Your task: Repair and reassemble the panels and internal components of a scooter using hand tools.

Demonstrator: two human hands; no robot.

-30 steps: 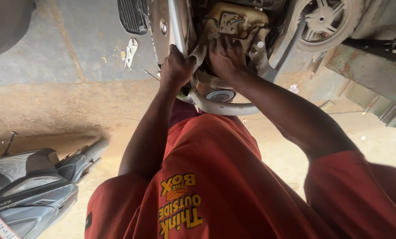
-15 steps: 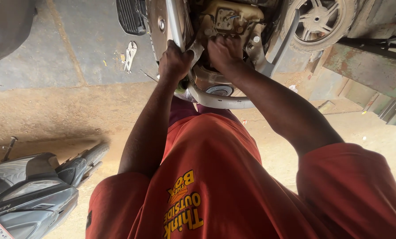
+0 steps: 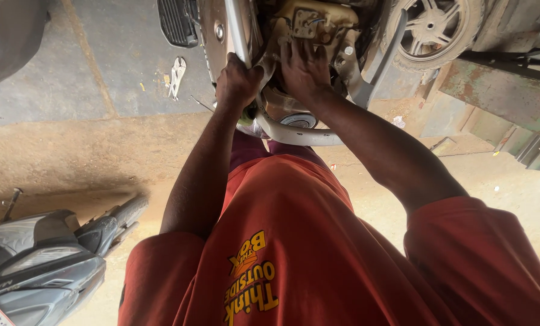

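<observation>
We had both arms stretched out ahead of us to the engine (image 3: 309, 36), a grimy tan block at the top middle of the view, and we place everything else from it. Our left hand (image 3: 237, 81) sat just left of the engine, fingers curled tight around a pale metal frame bar (image 3: 238, 30) that ran up past the block. Our right hand (image 3: 305, 69) lay flat on the engine's lower face, fingers spread and pressed against the casing; whether they pinched any small part beneath them we could not tell. Just below the engine a curved grey guard tube (image 3: 294, 134) swept under both wrists, and a round silver cover (image 3: 297, 121) showed between it and the block. Left of the engine, past the frame bar, stood a dark ribbed footrest (image 3: 176, 23). Right of the engine, a spoked wheel (image 3: 430, 27) with a dusty tyre stood close by, and beyond that a rusty green metal beam (image 3: 493, 90) lay on the ground. Well left of the engine, a pair of pliers (image 3: 176, 73) lay on the grey paving (image 3: 89, 66). Far below and left of the engine, at the view's lower corner, a grey scooter (image 3: 34, 265) was parked on the sandy ground (image 3: 89, 157). Our orange shirt (image 3: 294, 253) filled the lower part of the view.
</observation>
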